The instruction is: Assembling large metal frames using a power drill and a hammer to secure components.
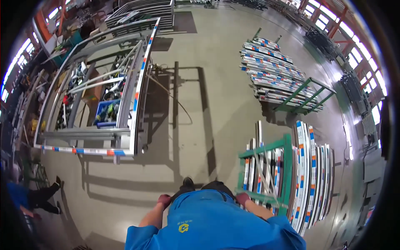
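My left hand [164, 200], in a dark red glove, hangs beside my left thigh, with no object visible at it. On the other side my right hand [241, 198], gloved the same, hangs by my right thigh, close to the green metal rack [286, 166]. Whether it touches the rack cannot be made out. The fingers of both hands are too small and turned away to read. White and dark profiles [306, 166] with blue and orange labels stand packed in and beside that rack.
A large metal window-like frame [139, 85] lies raised at left, above a blue bin [109, 111] and tools. More labelled profiles [275, 62] are stacked at far right with a green rack [308, 98]. At lower left is another person [39, 198].
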A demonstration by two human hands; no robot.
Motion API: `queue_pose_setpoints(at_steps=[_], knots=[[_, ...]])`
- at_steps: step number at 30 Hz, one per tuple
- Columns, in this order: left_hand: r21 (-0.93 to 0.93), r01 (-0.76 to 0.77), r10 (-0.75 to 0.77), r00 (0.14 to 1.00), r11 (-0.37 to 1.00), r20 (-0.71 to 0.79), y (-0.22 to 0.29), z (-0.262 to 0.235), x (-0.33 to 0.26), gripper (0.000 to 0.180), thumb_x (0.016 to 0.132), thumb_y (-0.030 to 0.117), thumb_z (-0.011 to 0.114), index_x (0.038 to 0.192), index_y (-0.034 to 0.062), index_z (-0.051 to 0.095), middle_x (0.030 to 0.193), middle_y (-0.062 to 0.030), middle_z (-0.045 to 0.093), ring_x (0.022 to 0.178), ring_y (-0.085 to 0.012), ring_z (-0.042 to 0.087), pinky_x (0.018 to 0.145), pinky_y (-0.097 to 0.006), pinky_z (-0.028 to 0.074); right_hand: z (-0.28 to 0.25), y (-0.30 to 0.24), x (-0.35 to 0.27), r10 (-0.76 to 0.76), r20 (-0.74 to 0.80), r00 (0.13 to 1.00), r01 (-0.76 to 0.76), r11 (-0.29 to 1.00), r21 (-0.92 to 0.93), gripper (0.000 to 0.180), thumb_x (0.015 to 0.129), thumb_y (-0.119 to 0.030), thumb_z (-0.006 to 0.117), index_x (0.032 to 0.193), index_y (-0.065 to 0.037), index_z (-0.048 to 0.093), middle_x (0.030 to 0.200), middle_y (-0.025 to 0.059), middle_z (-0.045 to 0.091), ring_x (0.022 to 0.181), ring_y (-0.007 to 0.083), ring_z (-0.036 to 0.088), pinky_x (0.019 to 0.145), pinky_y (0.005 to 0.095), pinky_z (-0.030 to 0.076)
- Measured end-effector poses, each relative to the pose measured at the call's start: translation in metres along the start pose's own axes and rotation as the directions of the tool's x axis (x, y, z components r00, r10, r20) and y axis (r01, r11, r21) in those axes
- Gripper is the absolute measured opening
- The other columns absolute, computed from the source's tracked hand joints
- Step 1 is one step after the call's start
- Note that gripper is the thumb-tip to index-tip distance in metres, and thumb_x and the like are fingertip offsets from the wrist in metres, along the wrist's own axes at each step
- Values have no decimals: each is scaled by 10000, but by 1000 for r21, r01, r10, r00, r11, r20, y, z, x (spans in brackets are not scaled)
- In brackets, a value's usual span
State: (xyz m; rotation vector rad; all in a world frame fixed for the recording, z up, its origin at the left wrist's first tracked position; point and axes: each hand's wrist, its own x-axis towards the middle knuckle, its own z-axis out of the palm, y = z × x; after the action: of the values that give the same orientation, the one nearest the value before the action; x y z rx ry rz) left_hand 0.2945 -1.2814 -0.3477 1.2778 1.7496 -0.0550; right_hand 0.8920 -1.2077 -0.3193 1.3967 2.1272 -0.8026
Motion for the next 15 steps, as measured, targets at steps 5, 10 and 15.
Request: queue_pose_setpoints(at_steps=[5,10,15], knots=[[-371,-96,17,977,924,-212,181,-215,182,485,981,447,645,1194,33,781,1132,-236,777,1100,-413,737,980,-460,564,-87,30,52,350,266,898,-436,780,448,381,1072,-359,533,1216,-81,750,1213,201,737,1081,273,731,910,452,579],[-181,-67,9,954,981,-300,287,-335,316,527,999,490,605,1208,37,775,1172,-248,763,1134,-437,719,996,-477,558,-186,107,204,335,169,927,-375,797,474,347,1042,-315,607,1258,-72,729,1216,168,742,1081,226,720,917,426,573],[-165,258,-264,965,952,-12,268,-377,419,566,979,525,558,1154,40,792,1193,-282,741,1142,-449,709,1027,-483,541,-339,147,343,261,121,958,-287,827,483,356,1012,-271,680,1301,-64,707,1219,135,748,1082,179,710,923,399,566]])
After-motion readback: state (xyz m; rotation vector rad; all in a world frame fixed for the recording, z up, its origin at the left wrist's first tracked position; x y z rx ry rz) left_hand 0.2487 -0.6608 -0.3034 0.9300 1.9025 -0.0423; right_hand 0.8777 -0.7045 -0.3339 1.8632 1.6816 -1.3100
